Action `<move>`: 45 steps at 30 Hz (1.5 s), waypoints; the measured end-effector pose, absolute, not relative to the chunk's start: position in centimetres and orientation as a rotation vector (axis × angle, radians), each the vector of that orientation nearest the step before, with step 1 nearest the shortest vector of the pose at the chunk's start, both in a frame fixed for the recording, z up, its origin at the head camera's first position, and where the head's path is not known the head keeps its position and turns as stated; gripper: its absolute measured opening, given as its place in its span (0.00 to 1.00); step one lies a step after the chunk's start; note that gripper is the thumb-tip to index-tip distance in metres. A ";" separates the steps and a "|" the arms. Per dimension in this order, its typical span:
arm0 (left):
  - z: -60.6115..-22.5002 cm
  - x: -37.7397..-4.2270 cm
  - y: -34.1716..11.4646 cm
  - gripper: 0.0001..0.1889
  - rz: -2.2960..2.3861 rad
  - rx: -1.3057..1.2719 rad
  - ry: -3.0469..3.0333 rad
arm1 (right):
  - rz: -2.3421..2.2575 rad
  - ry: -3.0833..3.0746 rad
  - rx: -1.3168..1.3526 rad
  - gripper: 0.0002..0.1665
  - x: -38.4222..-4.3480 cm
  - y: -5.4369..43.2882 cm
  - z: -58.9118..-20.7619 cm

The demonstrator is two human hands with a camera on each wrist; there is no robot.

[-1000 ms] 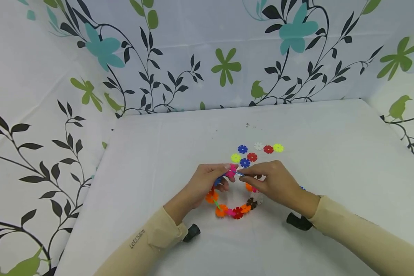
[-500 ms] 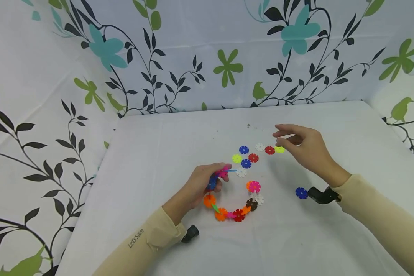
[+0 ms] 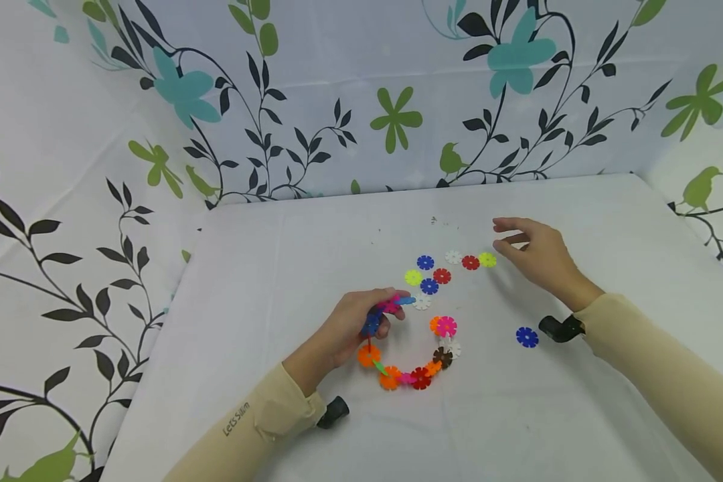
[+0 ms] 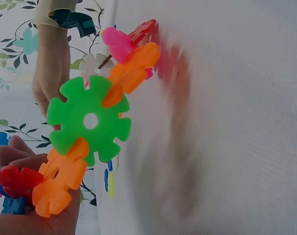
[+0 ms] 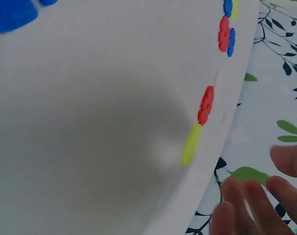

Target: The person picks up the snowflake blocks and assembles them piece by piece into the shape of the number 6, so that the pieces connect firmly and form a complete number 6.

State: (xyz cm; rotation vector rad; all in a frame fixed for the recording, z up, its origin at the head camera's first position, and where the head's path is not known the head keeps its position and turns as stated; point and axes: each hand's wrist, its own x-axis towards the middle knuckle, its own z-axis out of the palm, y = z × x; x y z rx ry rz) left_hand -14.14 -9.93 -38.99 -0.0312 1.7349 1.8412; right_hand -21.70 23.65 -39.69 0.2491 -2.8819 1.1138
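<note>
Head cam: L hand grips disc chain; pt hidden

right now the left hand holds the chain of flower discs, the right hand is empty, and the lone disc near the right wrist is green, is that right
Not quite: the lone disc is blue, not green, as the head view shows. The rest is right: the left hand holds the chain of flower discs, and the right hand is empty.
</note>
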 end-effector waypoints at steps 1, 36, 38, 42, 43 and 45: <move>-39.0 -14.1 -9.9 0.23 1.841 -0.016 1.733 | 1.077 -2.946 0.259 0.30 -21.9 23.8 -40.1; -38.5 -13.7 -10.2 0.20 1.972 -0.119 1.656 | 0.441 -3.174 0.627 0.24 -21.9 23.3 -41.8; -38.5 -13.7 -10.2 0.20 1.976 -0.123 1.656 | 0.416 -3.157 0.640 0.21 -21.8 23.3 -41.9; -38.6 -13.7 -10.3 0.21 1.985 -0.129 1.658 | 0.427 -3.128 0.636 0.14 -21.8 23.2 -41.8; -38.6 -13.6 -10.3 0.21 1.986 -0.130 1.659 | 0.446 -3.125 0.625 0.13 -21.8 23.2 -41.8; -38.7 -13.6 -10.4 0.21 1.987 -0.129 1.661 | 0.504 -3.131 0.589 0.11 -21.8 23.2 -41.7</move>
